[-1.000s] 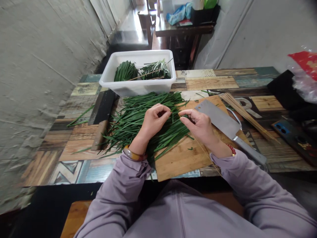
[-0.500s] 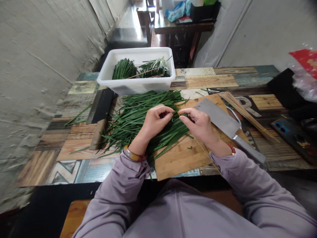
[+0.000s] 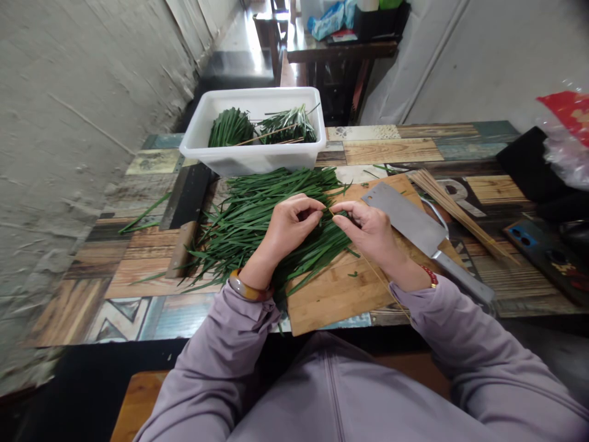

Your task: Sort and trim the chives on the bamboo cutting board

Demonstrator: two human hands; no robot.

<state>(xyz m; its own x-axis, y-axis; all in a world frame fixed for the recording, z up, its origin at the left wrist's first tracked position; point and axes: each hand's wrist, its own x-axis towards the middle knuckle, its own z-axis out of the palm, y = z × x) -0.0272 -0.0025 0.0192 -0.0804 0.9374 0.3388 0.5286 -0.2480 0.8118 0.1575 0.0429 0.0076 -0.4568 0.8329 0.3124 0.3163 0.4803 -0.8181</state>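
My left hand [image 3: 297, 221], closed in a pinch, holds a chive leaf between thumb and forefinger. My right hand [image 3: 368, 230] pinches a thin bamboo skewer [image 3: 375, 273] near its tip, its shaft running back under the palm toward my right sleeve. The fingertips of both hands almost meet, and the leaf and skewer tip come together there. Beneath the hands a big heap of green chives [image 3: 257, 209] overlaps the left part of a wooden cutting board [image 3: 326, 304]. A metal cleaver [image 3: 407, 215] lies on the board to the right of my right hand.
Behind the heap stands a white plastic tub [image 3: 257, 162] holding bundles of cut chives on skewers. Loose bamboo skewers [image 3: 460, 212] lie right of the cleaver. A dark knife [image 3: 184, 199] is on the left, a phone [image 3: 545, 255] at the right, near a plastic bag [image 3: 568, 141].
Hardly anything differs. Both hands keep the same pinch at the same spot, and the chives, cleaver and board stay where they were.
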